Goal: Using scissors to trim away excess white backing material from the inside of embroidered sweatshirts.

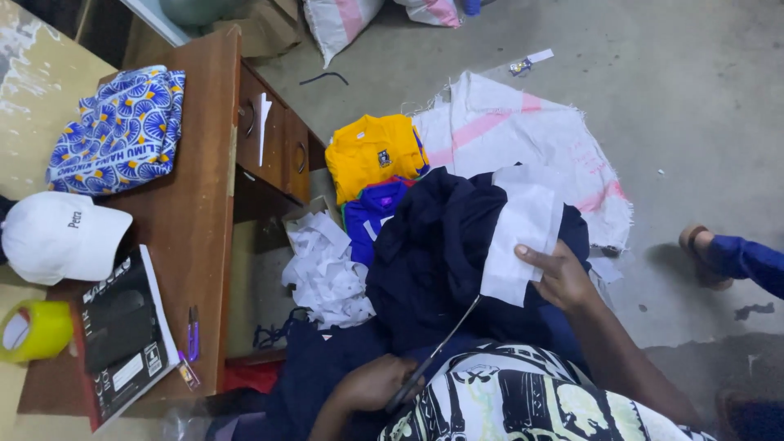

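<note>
My left hand [371, 384] is low in the view, closed around the handles of a pair of scissors [441, 347] whose blades point up and to the right. My right hand [563, 278] pinches the lower edge of a white rectangular sheet [523, 233] and holds it against a pile of dark navy cloth [433, 253] lying on my lap. The scissor tip reaches just below the sheet's bottom corner. My patterned black-and-white shirt [506, 400] fills the bottom middle.
A wooden desk [196, 204] on the left carries a white cap [57, 237], a blue patterned cloth [122, 131], a black box [122, 327], yellow tape [33, 331] and a pen. Yellow [371, 151] and blue shirts, white scraps [327, 269] and a white sack [523, 131] lie on the floor. Another person's sandalled foot [702, 253] shows at the right.
</note>
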